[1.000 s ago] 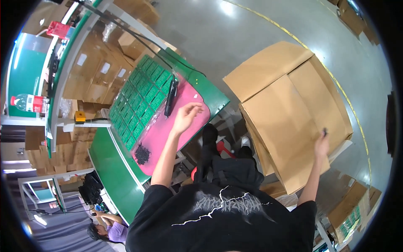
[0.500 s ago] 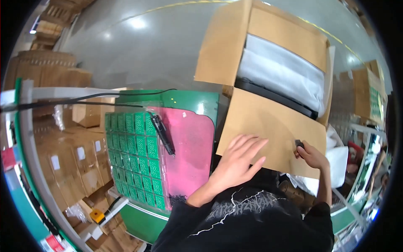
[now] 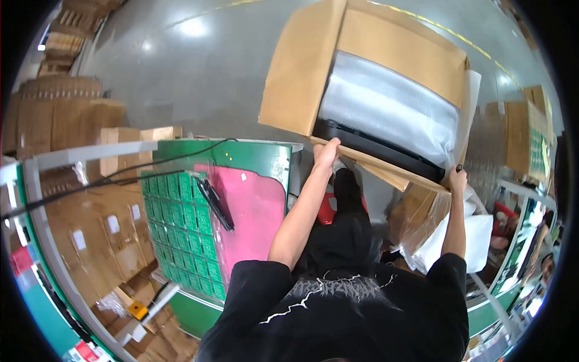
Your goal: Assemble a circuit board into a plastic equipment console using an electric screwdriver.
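Observation:
An opened cardboard box [image 3: 295,78] stands ahead of me. Inside it lie a translucent plastic-wrapped sheet-like item [image 3: 386,99] and, along the near side, a long black part [image 3: 386,149]. My left hand [image 3: 327,154] is closed on the box's near wall by its left corner. By the near right corner, my right hand [image 3: 458,181] is closed on the wall too; a small dark object [image 3: 459,168], too small to name, pokes out above its fingers. The near flap [image 3: 383,175] hangs down outside the box. Most of my fingertips are hidden.
To my left, a green-topped bench [image 3: 259,158] bears a pink mat [image 3: 250,196], green circuit boards [image 3: 181,226] in a clear tray and a black pen-shaped electric screwdriver [image 3: 215,204] on a cable. A red stool [image 3: 326,209] and white packaging [image 3: 473,241] are close to my legs.
Both hands have moved forward from above the near flap to the box's near wall and gripped it. The flap has folded down, and the view has shifted.

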`<move>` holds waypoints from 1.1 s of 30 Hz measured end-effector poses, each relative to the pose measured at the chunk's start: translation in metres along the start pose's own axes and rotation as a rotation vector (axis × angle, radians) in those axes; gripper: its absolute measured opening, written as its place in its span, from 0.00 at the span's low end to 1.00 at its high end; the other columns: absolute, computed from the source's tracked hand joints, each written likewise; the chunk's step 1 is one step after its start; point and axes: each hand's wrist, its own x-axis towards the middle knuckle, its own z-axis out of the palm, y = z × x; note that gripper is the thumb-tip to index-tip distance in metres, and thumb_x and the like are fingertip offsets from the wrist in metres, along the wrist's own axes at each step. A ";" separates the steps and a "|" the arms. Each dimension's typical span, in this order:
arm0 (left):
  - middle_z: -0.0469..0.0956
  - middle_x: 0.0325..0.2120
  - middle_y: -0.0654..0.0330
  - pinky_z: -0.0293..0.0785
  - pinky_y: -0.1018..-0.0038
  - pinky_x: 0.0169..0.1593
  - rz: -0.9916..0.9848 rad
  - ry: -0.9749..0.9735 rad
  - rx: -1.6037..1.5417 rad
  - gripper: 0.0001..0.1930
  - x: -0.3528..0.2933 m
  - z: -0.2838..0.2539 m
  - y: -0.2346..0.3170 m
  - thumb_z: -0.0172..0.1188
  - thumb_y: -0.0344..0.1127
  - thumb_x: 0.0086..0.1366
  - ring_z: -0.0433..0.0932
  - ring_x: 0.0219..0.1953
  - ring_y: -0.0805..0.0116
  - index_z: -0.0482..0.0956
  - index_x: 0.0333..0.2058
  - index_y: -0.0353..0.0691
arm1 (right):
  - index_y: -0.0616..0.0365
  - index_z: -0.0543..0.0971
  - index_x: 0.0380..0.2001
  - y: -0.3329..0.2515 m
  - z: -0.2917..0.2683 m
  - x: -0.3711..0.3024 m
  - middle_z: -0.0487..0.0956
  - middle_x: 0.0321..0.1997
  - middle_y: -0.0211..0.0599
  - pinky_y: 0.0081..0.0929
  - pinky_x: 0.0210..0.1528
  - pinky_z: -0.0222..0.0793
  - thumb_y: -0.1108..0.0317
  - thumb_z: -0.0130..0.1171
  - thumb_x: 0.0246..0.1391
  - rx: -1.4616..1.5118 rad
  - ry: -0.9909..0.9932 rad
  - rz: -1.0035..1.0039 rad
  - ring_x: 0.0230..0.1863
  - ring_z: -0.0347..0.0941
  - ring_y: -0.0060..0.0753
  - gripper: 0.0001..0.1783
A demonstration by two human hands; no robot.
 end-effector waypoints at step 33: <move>0.68 0.34 0.65 0.65 0.80 0.37 0.779 0.344 -0.051 0.11 -0.216 -0.187 -0.008 0.41 0.20 0.59 0.65 0.33 0.77 0.67 0.39 0.39 | 0.65 0.69 0.53 -0.284 -0.131 0.104 0.72 0.50 0.55 0.42 0.50 0.65 0.69 0.56 0.51 0.285 0.977 -0.972 0.50 0.68 0.55 0.25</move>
